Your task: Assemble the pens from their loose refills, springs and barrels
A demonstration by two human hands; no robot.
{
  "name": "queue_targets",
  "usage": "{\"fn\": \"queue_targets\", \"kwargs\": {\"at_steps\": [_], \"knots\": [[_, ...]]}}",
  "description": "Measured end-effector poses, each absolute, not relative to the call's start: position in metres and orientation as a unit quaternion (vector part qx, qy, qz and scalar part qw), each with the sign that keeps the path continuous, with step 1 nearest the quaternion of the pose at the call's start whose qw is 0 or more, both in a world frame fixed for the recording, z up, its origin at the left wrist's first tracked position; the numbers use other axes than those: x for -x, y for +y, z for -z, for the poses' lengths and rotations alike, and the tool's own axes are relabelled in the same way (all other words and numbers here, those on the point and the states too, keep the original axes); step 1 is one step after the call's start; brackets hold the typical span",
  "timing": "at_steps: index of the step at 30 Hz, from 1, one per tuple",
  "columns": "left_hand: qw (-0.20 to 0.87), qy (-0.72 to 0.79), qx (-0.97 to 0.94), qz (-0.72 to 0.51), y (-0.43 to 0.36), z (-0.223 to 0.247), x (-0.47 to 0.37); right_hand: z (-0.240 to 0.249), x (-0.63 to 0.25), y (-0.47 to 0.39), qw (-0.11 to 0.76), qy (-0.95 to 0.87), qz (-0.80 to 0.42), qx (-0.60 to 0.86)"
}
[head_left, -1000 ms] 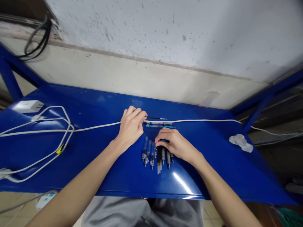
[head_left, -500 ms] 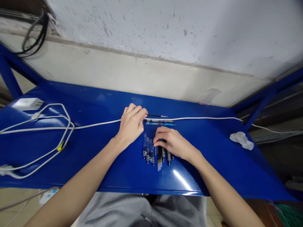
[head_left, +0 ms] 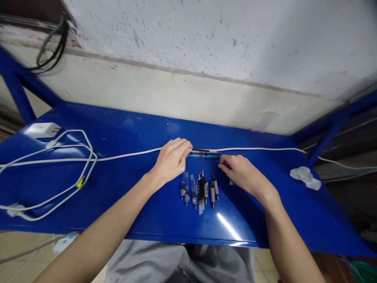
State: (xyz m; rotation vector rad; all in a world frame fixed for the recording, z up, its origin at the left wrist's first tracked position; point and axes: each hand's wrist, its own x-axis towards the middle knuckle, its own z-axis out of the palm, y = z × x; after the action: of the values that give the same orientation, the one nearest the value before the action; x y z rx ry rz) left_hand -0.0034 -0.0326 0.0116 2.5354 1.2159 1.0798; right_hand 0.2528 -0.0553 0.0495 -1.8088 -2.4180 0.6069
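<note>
My left hand (head_left: 173, 160) is closed, its fingertips at the left end of a black pen refill (head_left: 203, 150) that points right. Just below, a blue pen (head_left: 203, 156) lies sideways against the same fingertips. My right hand (head_left: 243, 173) has its fingers curled near the blue pen's right end. A small teal bit shows under that palm; what it belongs to is hidden. Between the hands and the table's front edge lie clear pen barrels (head_left: 186, 188), dark refills (head_left: 201, 192) with pale ends, and grey pen grips (head_left: 212, 194), all side by side.
A white cable (head_left: 129, 154) runs across the blue table (head_left: 153, 220) behind the pens. At left are its loops and a white power adapter (head_left: 43, 130). Crumpled white tissue (head_left: 305, 177) lies at right. A wall (head_left: 188, 92) stands along the back edge.
My left hand has come down with the refill, closer to the blue pen. My right hand has moved right, off the row of pen parts, which now shows uncovered.
</note>
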Motion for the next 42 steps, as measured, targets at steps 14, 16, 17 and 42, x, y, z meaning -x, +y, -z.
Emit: {"fn": "queue_targets", "kwargs": {"at_steps": [14,16,17,42], "knots": [[0.084,0.357,-0.859,-0.356,-0.036,-0.011,0.001,-0.053,-0.236,-0.058,0.196,-0.769,-0.224,0.565],[0.082,0.358,-0.861,-0.352,-0.037,-0.011,0.001,-0.05,-0.229,-0.057,0.295,-0.72,-0.361,0.513],[0.084,0.358,-0.862,-0.349,-0.037,-0.011,0.001,-0.049,-0.225,-0.057,0.338,-0.686,-0.427,0.483],[0.089,0.483,-0.834,-0.25,-0.037,-0.019,0.005,-0.036,-0.219,-0.053,0.311,-0.694,-0.457,0.461]]}}
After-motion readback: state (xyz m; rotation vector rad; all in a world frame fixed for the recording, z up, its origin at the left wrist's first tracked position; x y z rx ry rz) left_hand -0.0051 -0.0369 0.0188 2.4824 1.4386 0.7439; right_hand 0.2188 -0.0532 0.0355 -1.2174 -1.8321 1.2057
